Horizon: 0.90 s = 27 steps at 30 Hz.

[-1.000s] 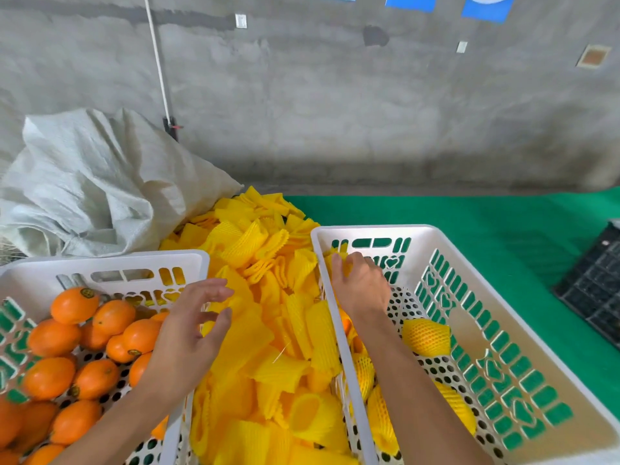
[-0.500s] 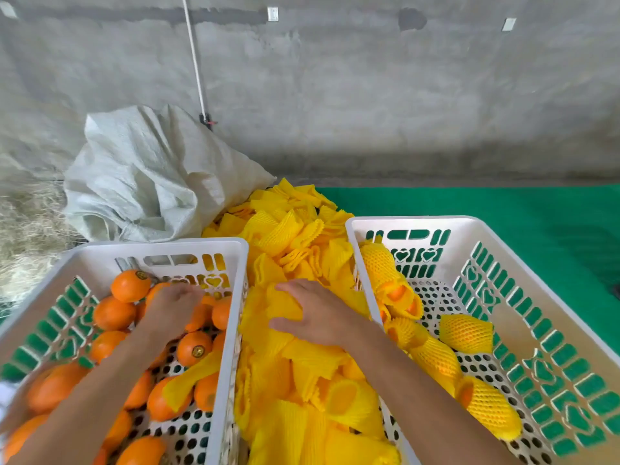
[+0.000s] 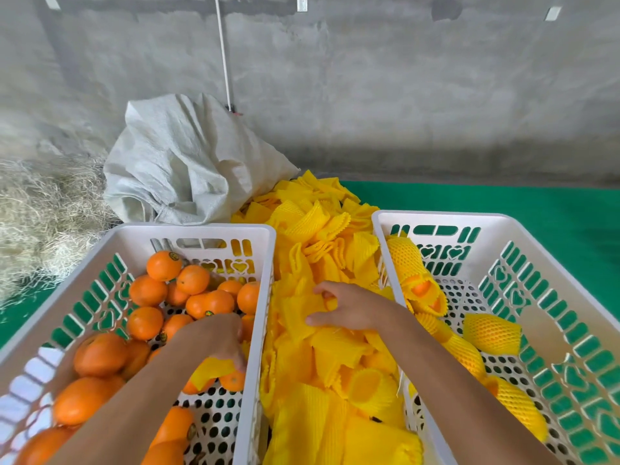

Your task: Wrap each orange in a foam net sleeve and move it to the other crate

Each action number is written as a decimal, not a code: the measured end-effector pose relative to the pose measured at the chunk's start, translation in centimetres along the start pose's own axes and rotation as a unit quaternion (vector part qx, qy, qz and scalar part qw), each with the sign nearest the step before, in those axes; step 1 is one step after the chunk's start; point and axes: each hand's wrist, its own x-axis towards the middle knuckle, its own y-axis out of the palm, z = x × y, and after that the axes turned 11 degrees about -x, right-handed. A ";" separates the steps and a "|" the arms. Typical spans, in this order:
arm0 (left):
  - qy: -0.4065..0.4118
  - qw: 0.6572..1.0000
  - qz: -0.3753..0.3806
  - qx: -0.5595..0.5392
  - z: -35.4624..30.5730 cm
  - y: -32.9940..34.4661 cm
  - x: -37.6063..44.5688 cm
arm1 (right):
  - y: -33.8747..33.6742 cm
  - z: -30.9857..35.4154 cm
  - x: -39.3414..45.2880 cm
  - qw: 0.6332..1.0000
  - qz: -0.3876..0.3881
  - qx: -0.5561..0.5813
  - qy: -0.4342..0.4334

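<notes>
Bare oranges fill the white left crate. My left hand reaches down into it by the right wall, fingers curled over a small orange and a loose yellow sleeve. What the palm holds is hidden. Between the crates lies a pile of yellow foam net sleeves. My right hand rests on the pile, its thumb and curled fingers pinching one foam sleeve. The white right crate holds several wrapped oranges.
A crumpled white woven sack lies behind the left crate, with dry straw to its left. A green mat covers the floor under the crates. A grey concrete wall stands close behind.
My left hand has moved nearer to me and toward the right wall of the left crate. My right hand stays on the sleeve pile, its fingers now curled on one sleeve.
</notes>
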 end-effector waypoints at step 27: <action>0.259 0.685 -0.352 -0.582 -4.6 -0.1 -1.2 | 0.2 8.6 1.3 0.826 -0.244 0.489 -0.140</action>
